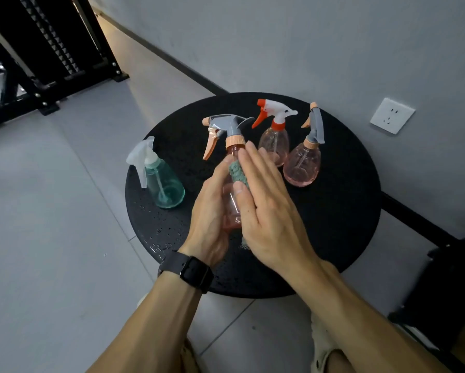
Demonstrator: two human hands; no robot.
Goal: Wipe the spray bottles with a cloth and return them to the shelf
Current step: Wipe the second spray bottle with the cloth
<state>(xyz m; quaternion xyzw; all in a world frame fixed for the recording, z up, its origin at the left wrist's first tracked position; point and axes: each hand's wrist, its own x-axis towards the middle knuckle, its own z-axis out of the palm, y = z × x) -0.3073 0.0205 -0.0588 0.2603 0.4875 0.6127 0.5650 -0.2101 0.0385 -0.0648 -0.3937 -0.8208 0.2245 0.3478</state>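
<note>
Your left hand (212,211) curls around a pink spray bottle (232,184) with a grey and peach top, holding it up over the round black table (333,224). Your right hand (266,211) lies flat with straight fingers, pressing a green cloth (236,172) against the bottle. On the table stand a green bottle (164,184) on the left and two more pink bottles (275,141) (302,162) behind.

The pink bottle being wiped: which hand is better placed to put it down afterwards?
Probably the left hand: it grips the pink bottle, while the right hand presses the cloth flat against it.
</note>
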